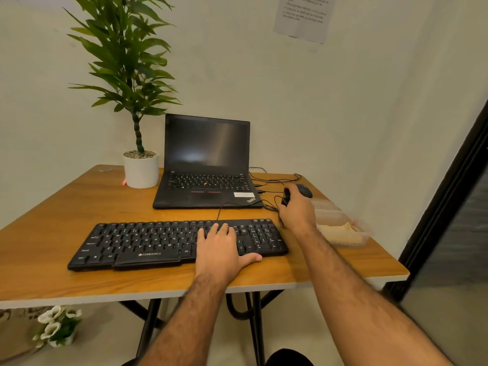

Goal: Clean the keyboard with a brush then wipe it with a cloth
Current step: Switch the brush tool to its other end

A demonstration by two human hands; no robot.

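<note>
A black Zebronics keyboard lies across the front of the wooden table. My left hand rests flat on the keyboard's right part, fingers straight on the keys and thumb along the front edge. My right hand hovers beyond the keyboard's right end and grips a black brush. Only the brush's dark upper end shows above my fingers. A yellow cloth lies in a clear plastic container at the table's right edge.
An open black laptop stands behind the keyboard, with a potted plant to its left. A black mouse and thin cables lie right of the laptop. A dark door frame is on the right.
</note>
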